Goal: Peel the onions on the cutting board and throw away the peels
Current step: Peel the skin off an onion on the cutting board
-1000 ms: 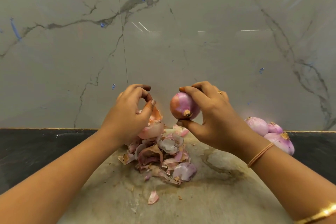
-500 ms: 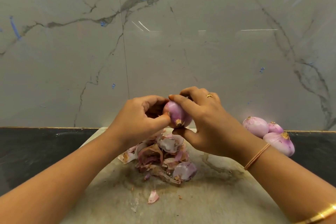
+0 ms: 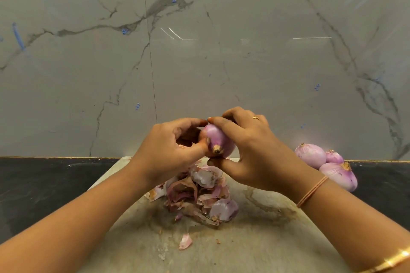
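Purple-skinned and glossy, the onion (image 3: pixel 218 141) was held up over the cutting board (image 3: pixel 255 248), pinched between the thumb and curled fingers of the right hand (image 3: pixel 250 153) while the left hand (image 3: pixel 168 153) gripped its other side, thumb pressed near the root end. Slick bare flesh could well have squirted out of that pinch and rolled onto the dark counter (image 3: pixel 44 188), and a torn skin might have missed the heap of peels (image 3: pixel 199 193) below, joining the stray peel (image 3: pixel 185 241) or scattering toward the peeled onions (image 3: pixel 315 157) at the right

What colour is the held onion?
The onion is pinkish purple, brown at the root; head view.
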### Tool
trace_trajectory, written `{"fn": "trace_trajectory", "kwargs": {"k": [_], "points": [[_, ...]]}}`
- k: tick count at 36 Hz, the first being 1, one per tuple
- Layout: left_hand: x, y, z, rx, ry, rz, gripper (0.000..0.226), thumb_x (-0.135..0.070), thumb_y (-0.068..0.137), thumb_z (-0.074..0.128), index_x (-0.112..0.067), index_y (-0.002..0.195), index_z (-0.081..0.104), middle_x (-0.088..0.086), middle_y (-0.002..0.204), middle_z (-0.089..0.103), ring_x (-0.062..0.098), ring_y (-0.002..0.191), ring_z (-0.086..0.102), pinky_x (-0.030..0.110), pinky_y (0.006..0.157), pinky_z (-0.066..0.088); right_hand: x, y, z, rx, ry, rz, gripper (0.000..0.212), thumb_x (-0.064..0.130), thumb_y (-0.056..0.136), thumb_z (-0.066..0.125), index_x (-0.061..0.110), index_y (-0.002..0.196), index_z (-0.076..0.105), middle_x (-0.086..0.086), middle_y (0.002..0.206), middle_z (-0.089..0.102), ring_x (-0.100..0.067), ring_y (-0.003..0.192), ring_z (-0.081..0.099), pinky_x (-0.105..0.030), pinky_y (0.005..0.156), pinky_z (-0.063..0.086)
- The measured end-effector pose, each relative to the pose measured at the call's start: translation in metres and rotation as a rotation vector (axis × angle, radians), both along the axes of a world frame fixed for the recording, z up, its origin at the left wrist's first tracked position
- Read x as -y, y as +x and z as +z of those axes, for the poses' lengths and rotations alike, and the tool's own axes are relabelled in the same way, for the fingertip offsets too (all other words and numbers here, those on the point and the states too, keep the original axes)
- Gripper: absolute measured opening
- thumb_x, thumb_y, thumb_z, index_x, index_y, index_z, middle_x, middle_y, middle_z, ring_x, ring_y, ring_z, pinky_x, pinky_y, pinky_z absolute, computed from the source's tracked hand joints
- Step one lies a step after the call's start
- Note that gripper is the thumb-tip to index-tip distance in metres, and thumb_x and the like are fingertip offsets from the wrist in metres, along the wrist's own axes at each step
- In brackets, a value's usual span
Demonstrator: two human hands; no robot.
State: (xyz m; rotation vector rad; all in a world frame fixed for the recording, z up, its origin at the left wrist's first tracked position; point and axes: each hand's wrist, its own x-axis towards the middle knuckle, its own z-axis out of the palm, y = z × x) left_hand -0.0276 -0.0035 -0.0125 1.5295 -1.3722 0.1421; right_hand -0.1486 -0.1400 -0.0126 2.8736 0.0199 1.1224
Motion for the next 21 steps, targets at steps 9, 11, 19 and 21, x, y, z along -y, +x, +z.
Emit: {"fn": "trace_trajectory", "kwargs": {"k": [9,11,19,21], "points": [[0.001,0.003,0.001,0.020,-0.008,0.040,0.023,-0.025,0.073,0.059,-0.042,0.088,0.064,-0.027,0.089,0.068,-0.001,0.082,0.068,0.013,0.072,0.053,-0.002,0.001,-0.002,-0.002,-0.032,0.007,0.061,0.042,0.073,0.065,0.009,0.124,0.059,-0.010,0.102,0.057,-0.026,0.087,0.056,-0.035,0.076,0.038],[0.000,0.007,0.001,0.047,-0.028,0.086,0.023,-0.024,0.073,0.059,-0.043,0.085,0.064,-0.028,0.086,0.067,-0.001,0.080,0.068,0.015,0.073,0.054,-0.004,0.001,-0.001,-0.002,-0.019,0.021,0.063,0.044,0.073,0.064,0.010,0.125,0.059,-0.009,0.103,0.057,-0.025,0.087,0.056,-0.036,0.078,0.039],[0.001,0.000,-0.001,-0.075,-0.008,-0.021,0.022,-0.030,0.075,0.061,-0.036,0.095,0.066,-0.016,0.094,0.072,0.003,0.090,0.068,0.017,0.077,0.054,-0.002,0.001,-0.001,0.001,-0.003,-0.008,0.060,0.043,0.073,0.064,0.010,0.123,0.059,-0.009,0.101,0.056,-0.025,0.085,0.055,-0.036,0.075,0.040],[0.001,-0.002,-0.001,-0.091,0.003,-0.035,0.026,-0.034,0.071,0.066,-0.036,0.097,0.065,-0.018,0.095,0.071,0.002,0.090,0.068,0.015,0.077,0.053,-0.002,0.001,-0.002,0.008,-0.021,-0.017,0.058,0.042,0.073,0.064,0.009,0.121,0.060,-0.009,0.099,0.057,-0.025,0.084,0.055,-0.037,0.074,0.041]]}}
